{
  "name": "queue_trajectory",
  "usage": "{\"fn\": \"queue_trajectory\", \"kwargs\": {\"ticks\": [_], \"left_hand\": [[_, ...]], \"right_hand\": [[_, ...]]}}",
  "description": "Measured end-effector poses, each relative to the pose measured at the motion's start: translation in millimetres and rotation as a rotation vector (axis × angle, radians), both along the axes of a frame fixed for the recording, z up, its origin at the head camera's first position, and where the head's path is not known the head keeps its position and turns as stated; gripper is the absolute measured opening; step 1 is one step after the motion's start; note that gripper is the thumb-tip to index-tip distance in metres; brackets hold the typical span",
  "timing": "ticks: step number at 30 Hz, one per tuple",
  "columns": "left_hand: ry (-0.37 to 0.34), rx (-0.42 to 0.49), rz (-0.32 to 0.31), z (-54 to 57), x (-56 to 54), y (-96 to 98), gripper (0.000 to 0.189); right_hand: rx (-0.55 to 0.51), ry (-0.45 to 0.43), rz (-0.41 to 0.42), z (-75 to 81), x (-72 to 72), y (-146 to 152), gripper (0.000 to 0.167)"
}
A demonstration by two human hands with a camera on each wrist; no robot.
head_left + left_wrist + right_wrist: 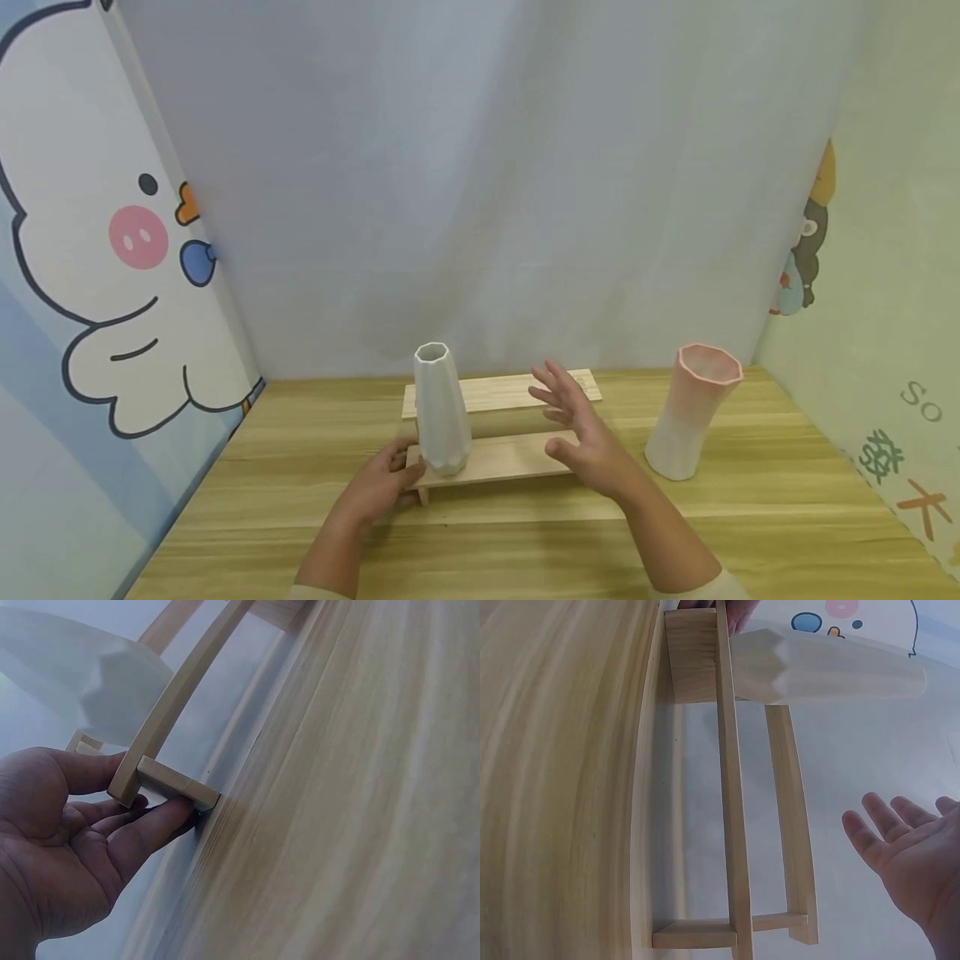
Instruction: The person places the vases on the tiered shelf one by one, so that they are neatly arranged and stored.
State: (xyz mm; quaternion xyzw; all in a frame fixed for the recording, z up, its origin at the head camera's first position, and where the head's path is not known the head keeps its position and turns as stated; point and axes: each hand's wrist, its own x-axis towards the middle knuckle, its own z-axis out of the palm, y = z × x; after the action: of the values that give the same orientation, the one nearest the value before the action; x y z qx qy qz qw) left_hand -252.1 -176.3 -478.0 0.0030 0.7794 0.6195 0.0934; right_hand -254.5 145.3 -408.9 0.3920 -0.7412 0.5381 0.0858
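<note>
A two-step wooden shelf (510, 457) stands on the table, its back step higher than the front one. On the left part of the front step a white faceted vase (441, 417) stands upright. My left hand (378, 482) grips the shelf's left end; in the left wrist view its thumb (90, 772) lies at the board's edge and its fingers reach beneath, by the leg (176, 782). Fingers spread, my right hand (585, 442) hovers over the shelf's right end and hides part of it. The right wrist view shows that hand (919, 862) holding nothing, apart from the shelf.
A pink-and-white flared vase (690, 417) stands on the wood-grain table (525, 550), right of the shelf. A pale grey backdrop (487, 183) rises behind the table. Panels with cartoon prints (82, 200) flank it on both sides.
</note>
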Motion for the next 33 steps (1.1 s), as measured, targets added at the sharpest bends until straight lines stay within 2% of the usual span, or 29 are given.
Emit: {"fn": "queue_trajectory", "kwargs": {"ticks": [10, 16, 21, 33], "left_hand": [[0.005, 0.002, -0.006, 1.3, -0.6, 0.6, 0.053], [0.001, -0.007, -0.005, 1.5, -1.3, -0.1, 0.056], [0.004, -0.009, 0.006, 0.9, -1.7, 0.0, 0.056], [-0.008, -0.025, 0.005, -0.2, -1.5, 0.2, 0.055]], "right_hand": [[-0.004, -0.023, 0.055, 8.5, 1.4, 18, 0.082], [-0.005, -0.061, 0.131, 14.8, 2.5, 32, 0.069], [-0.022, -0.086, 0.202, 17.5, 1.9, 45, 0.064], [-0.066, 0.032, 0.268, 26.9, 3.5, 74, 0.057]]}}
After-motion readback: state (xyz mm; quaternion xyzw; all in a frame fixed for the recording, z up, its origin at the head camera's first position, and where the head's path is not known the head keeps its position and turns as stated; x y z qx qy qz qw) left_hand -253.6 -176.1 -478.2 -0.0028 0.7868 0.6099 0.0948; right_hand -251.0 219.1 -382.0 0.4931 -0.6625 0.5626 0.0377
